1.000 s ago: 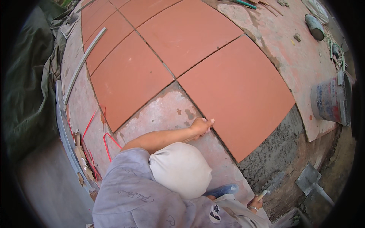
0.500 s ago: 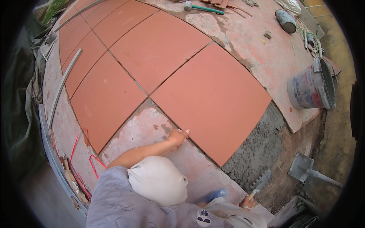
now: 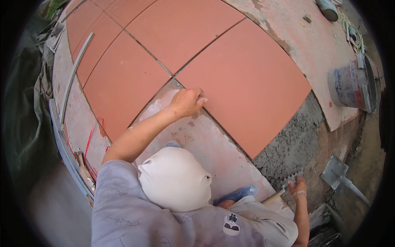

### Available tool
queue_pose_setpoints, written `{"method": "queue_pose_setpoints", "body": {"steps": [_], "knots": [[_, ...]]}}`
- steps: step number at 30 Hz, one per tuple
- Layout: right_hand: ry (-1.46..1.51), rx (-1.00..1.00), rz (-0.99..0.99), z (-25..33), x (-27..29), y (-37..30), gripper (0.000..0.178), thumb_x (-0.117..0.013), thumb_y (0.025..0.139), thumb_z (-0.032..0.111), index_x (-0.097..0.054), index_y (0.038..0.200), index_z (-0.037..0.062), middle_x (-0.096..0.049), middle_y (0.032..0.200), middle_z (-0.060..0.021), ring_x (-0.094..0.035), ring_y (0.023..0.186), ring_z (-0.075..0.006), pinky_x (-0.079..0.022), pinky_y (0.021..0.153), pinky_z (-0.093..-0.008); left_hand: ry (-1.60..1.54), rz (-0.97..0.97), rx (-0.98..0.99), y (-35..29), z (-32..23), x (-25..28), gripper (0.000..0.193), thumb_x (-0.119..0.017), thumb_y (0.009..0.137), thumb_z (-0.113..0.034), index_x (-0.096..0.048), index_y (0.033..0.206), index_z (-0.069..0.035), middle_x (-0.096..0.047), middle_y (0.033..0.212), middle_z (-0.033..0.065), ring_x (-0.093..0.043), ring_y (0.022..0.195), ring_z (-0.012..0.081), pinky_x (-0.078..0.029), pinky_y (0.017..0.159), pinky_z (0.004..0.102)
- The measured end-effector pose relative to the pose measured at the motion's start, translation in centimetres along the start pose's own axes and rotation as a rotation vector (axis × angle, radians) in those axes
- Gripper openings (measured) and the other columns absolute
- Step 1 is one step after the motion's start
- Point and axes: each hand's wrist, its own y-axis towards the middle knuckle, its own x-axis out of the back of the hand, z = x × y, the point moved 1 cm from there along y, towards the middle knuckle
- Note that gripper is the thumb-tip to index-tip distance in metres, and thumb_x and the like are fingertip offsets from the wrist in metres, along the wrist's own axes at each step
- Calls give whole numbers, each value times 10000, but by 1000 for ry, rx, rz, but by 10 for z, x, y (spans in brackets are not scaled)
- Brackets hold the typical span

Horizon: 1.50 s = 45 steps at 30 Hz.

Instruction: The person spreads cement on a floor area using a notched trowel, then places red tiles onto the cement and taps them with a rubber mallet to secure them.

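Observation:
My left hand [image 3: 189,102] is closed beside the near-left edge of a large red-orange tile [image 3: 249,84]; anything in its curled fingers is hidden. A joint separates this tile from the neighbouring tile [image 3: 127,80]. My right hand [image 3: 298,188], thumb and fingers apart, is beside the toothed blade of a notched trowel [image 3: 291,178]. Whether it touches the blade is unclear. The trowel's pale handle [image 3: 273,197] lies outside my grip, at the edge of the concrete slab. Grey wet mortar [image 3: 284,144] borders the tile on the right, partly beneath the blade.
A stained bucket [image 3: 349,88] stands at right, with a square-bladed shovel [image 3: 335,171] below it. Cord [image 3: 349,29] and a cylindrical container [image 3: 328,9] lie at the upper right. Long metal strips [image 3: 76,76] and a dark tarp [image 3: 24,94] line the left.
My left hand has moved up along the tile's edge. My right hand has let go of the trowel's handle and moved up beside its blade. The view has shifted.

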Motion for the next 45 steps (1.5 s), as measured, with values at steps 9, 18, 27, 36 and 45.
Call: {"method": "queue_pose_setpoints", "body": {"steps": [9, 18, 27, 36, 45], "knots": [[-164, 82, 165, 224, 48, 92, 575, -723, 887, 402, -570, 1292, 24, -587, 1318, -191, -592, 1196, -349, -496, 989, -437, 596, 193, -406, 38, -11, -46, 1044, -795, 740, -541, -265, 1576, -209, -154, 1652, 133, -140, 1524, 335, -219, 1193, 568], [163, -67, 259, 216, -8, 122, 517, -626, 933, 503, -684, 1041, 1, -714, 971, -215, -686, 925, -358, -520, 836, -428, 686, 219, -483, 65, 19, -72, 1101, -616, 705, -799, -261, 1587, -245, -117, 1667, 126, -105, 1532, 333, -112, 1185, 602], [219, -124, 221, 216, -17, 115, 487, -647, 920, 470, -673, 1071, 8, -712, 1006, -224, -676, 957, -389, -519, 852, -451, 655, 220, -561, 73, 33, -77, 1029, -594, 738, -779, -340, 1560, -215, -199, 1639, 173, -172, 1501, 394, -131, 1146, 650], [300, -230, -117, 247, 0, 86, 596, -702, 851, 495, -617, 1197, 17, -591, 1282, -262, -587, 1160, -420, -488, 924, -489, 518, 155, -508, 82, -10, -66, 926, -638, 799, -665, -356, 1550, -203, -181, 1622, 229, -163, 1480, 455, -146, 1099, 721], [264, 8, -710, 273, -12, 174, 914, -699, 811, 561, -393, 1503, 48, -308, 1577, -242, -302, 1447, -440, -301, 1116, -605, 582, -59, -346, 175, -56, -89, 894, -594, 846, -670, -302, 1572, -239, -127, 1650, 197, -95, 1508, 447, -111, 1094, 748]]}}
